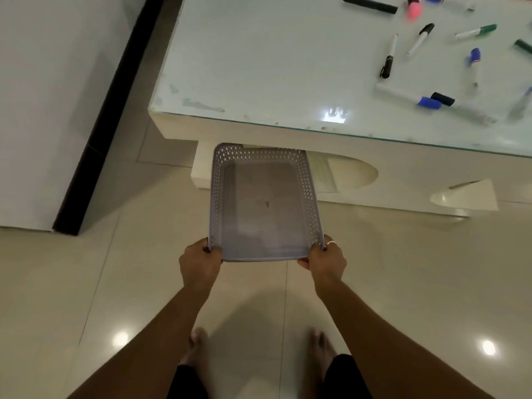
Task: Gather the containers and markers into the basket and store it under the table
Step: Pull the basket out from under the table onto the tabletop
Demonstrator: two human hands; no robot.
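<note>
Both arms out straight ahead and down, roughly parallel. My left hand (198, 263) has its fingers curled shut over the near-left corner of the basket (263, 203); my right hand (326, 262) does the same on the near-right corner, ring (331, 242) visible on one finger. Thumbs on the outer side of the rim; I can't see the other fingertips clearly.

Basket: grey-lilac, perforated walls, solid floor, nothing in it. Long axis runs away from me, toward the bench (288, 67). Near short edge is in my grip; far short edge sits at the bench's front edge, just below the top slab. Opening faces up toward the camera. Held off the tiled floor (115, 283) — can't tell how level it is.

Markers (389, 56) lie loose on the bench top, far right, well apart from the basket. They point every which way: a black-capped pair near the middle, a blue-capped one (408, 96) lying nearly end to end with a dark-capped one, green ones toward the right edge, a pink-capped item (414, 8) at the top. Top right is blurred, types unclear there.

My bare feet show on the floor below the arms.
</note>
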